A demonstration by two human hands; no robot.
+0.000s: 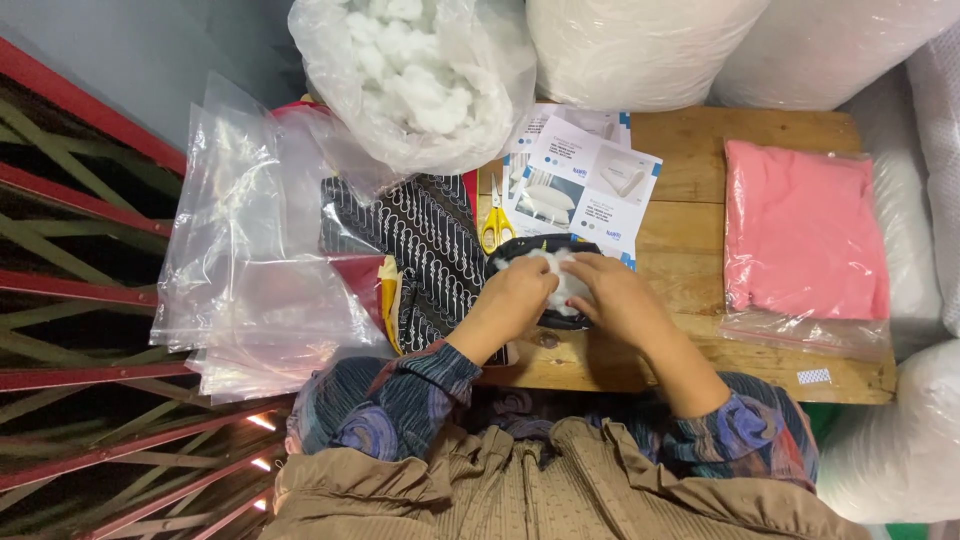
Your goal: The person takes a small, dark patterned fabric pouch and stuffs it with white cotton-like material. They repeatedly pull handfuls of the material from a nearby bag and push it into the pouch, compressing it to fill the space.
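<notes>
Grip on stuffing [556, 276] (both hands), scissors [496, 221] beside

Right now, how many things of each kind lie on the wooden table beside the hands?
Yellow-handled scissors: 1
Bagged pink cloth: 1
Bag of white stuffing: 1
Black patterned cover being stuffed: 1
Total: 4

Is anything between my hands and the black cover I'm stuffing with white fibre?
Nothing visible. The left hand and right hand already press the white stuffing into the black cover; the yellow scissors lie clear, just behind.
</notes>
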